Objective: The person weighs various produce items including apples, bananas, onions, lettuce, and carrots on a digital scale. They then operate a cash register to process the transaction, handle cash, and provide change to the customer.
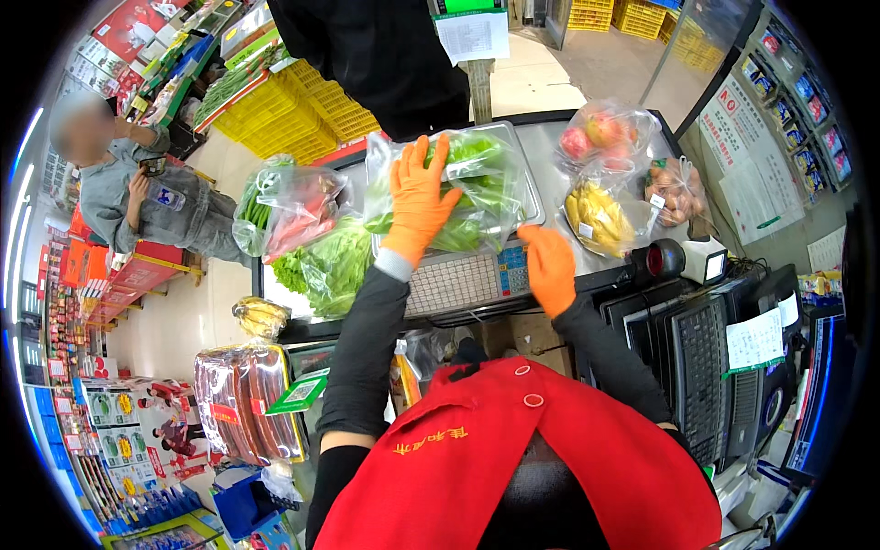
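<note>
My left hand (419, 203), in an orange glove, lies with fingers spread on a clear plastic bag of green leafy vegetables (474, 158). The bag rests on the metal tray of a weighing scale (533, 199). Beside the blue keys of the scale's keypad (512, 268) is my right hand (552, 271), also gloved, its fingers curled; its palm side is hidden. Left of the scale are bagged lettuce (333, 265), a bag of reddish vegetables (306, 216) and bagged long green vegetables (258, 203).
Bagged red fruit (598, 137), yellow fruit (598, 213) and round brown produce (674, 192) sit on the counter's right. A scanner (660, 258) and keyboard (701, 371) stand nearer me. A person in black (385, 62) stands opposite; another in grey (151, 192) is at left.
</note>
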Demonstrator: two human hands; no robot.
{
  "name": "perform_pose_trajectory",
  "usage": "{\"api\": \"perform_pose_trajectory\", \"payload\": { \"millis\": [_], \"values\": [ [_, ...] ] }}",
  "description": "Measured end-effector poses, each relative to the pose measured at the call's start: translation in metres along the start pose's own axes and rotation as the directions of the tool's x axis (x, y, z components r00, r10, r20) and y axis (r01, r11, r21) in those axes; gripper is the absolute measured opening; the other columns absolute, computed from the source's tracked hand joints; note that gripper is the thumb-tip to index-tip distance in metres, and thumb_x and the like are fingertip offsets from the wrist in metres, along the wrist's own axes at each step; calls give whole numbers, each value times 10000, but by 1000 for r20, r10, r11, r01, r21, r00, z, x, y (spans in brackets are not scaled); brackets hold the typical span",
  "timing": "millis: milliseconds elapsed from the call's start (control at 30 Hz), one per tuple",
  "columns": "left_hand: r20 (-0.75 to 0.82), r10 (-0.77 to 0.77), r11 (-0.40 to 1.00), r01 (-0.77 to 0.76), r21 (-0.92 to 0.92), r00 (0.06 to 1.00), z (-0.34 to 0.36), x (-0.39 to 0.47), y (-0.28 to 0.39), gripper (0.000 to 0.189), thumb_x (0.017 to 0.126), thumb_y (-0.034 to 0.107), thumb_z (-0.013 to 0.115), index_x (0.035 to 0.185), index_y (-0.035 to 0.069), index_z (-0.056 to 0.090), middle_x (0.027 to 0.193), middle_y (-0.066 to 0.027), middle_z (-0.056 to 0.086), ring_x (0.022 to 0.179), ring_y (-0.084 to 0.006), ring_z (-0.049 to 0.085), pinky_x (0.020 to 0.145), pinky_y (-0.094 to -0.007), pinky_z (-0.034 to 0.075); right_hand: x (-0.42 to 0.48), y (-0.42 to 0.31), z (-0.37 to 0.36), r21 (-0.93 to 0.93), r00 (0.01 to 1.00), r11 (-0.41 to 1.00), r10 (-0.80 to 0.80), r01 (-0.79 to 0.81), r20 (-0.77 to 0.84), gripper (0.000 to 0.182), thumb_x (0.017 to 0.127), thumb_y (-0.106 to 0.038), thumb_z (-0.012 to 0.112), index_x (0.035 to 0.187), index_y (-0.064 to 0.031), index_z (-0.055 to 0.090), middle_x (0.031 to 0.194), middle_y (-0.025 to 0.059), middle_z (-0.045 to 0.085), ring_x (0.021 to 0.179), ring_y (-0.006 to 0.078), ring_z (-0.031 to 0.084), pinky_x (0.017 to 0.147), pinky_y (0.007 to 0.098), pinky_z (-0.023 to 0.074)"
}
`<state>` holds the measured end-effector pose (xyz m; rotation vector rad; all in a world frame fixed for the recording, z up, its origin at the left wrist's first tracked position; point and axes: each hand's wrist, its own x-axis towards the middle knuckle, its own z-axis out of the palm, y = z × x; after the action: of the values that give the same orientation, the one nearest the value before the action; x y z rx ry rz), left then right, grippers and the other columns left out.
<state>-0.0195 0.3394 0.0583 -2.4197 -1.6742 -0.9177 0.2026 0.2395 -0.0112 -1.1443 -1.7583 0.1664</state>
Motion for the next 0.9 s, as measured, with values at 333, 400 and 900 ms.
{"api": "perform_pose_trajectory", "payload": {
  "millis": [333, 400, 900],
  "values": [
    [-322, -174, 956, 81, -281, 931, -91, -58, 21, 534, 853, -61, 516, 1375, 33, 448, 1346, -124, 523, 1238, -255, 489, 1045, -350, 361, -51, -32, 69, -144, 770, 936, -169, 321, 616, 688, 836, -228, 591, 1444, -75, 309, 1417, 113, 426, 1342, 289, 347, 1109, 481, 234],
    [-362, -250, 934, 125, -335, 898, -88, -70, 13, 525, 867, -51, 516, 1381, 33, 443, 1355, -113, 518, 1237, -235, 487, 1047, -351, 360, -54, -21, 83, -162, 757, 922, -178, 351, 629, 684, 851, -244, 568, 1452, -61, 296, 1411, 114, 435, 1351, 286, 342, 1126, 483, 201],
    [-537, -347, 930, 210, -301, 769, -69, -79, 25, 566, 1004, 314, 437, 1433, -30, 306, 1461, -163, 353, 1331, -282, 351, 1117, -369, 242, -44, -17, 29, -141, 972, 972, -164, 189, 171, 374, 778, -132, 543, 1127, -6, 588, 936, 134, 620, 979, 304, 567, 953, 454, 386]
  ]
}}
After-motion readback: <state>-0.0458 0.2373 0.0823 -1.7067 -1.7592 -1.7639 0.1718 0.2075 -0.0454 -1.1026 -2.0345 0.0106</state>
